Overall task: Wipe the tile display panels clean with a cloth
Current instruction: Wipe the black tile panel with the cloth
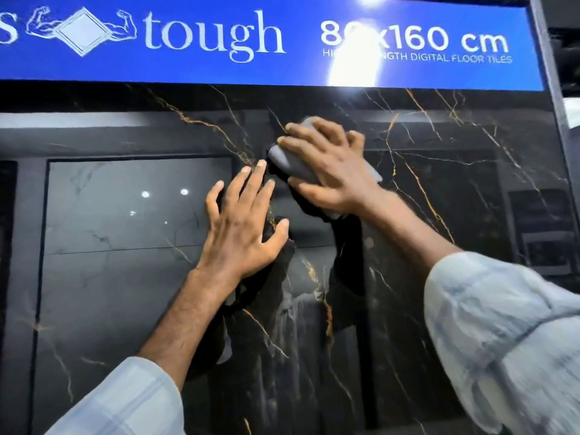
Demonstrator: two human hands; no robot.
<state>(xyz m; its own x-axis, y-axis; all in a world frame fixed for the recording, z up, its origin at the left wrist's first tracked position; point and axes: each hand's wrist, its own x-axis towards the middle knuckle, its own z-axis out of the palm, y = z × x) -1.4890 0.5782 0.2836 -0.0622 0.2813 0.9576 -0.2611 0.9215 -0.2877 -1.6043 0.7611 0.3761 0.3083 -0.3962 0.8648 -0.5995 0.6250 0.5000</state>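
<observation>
Your right hand (329,171) presses a grey cloth (292,163) flat against the tile panel (439,189). The fingers lie spread over the cloth, slightly bent, with the thumb along its lower edge; the grip is a flat press rather than a closed fist. The cloth sits on the upper middle of the panel, just below the blue sign (219,39). Part of the cloth shows to the left of the fingers and a small part shows below the palm.

Your left hand (241,221) rests on the panel just beside and below the right hand. Its fingers are straight and spread, fingertips touching the glossy surface, and it holds nothing. The two hands are close but apart.

The panel is black with gold and white veins, and it stands upright. Its polished face reflects both arms, ceiling lights and a framed shape on the left. A dark frame (561,127) runs along its right edge.

The sign reads "tough" and "160 cm", with a bright glare spot over part of the text. Both sleeves (502,334) are pale checked fabric.
</observation>
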